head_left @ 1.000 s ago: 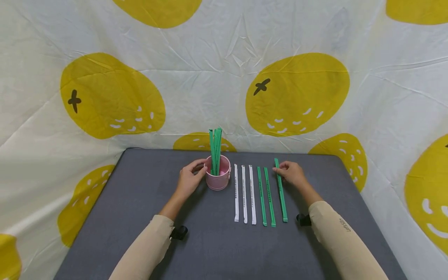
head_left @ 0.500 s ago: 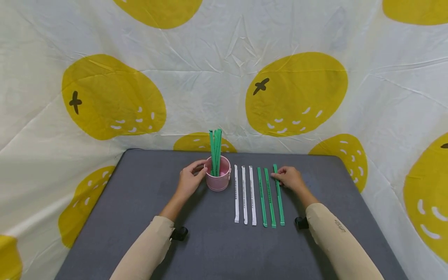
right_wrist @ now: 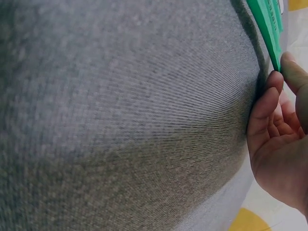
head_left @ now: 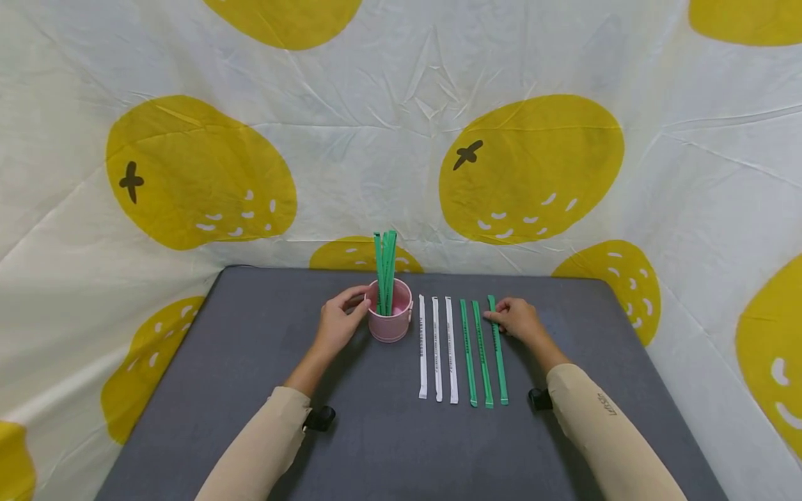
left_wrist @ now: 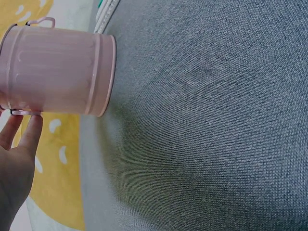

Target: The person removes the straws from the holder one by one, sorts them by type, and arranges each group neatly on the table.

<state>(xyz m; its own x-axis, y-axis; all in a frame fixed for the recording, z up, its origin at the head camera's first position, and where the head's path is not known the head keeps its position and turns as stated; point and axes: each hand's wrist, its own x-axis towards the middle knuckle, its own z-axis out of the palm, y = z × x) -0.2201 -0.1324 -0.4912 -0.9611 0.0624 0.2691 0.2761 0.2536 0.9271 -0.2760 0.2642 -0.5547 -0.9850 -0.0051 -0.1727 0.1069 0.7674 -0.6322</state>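
Toward the back of the table, my left hand (head_left: 341, 321) holds a small pink bucket (head_left: 390, 328) by its left side. In the left wrist view, the fingertips (left_wrist: 32, 132) are at the bucket's small side handle (left_wrist: 26, 112). Several green wrapped straws (head_left: 385, 268) stand upright inside the bucket. My right hand (head_left: 516, 320) pinches the upper part of another green wrapped straw (head_left: 499, 362), the rightmost in a row. The right wrist view shows thumb and index finger closed on the end of this straw (right_wrist: 267, 29), close over the tabletop.
Left of the pinched straw lie two green wrapped straws (head_left: 468, 355) and three white wrapped straws (head_left: 436, 351), roughly parallel, just right of the bucket. The dark grey table (head_left: 401, 452) ends at a white curtain (head_left: 370, 174) printed with yellow fruit.
My right hand has moved slightly left and toward me, bringing the pinched green straw nearer the other green ones and in line with them. My left hand and the bucket have stayed put.
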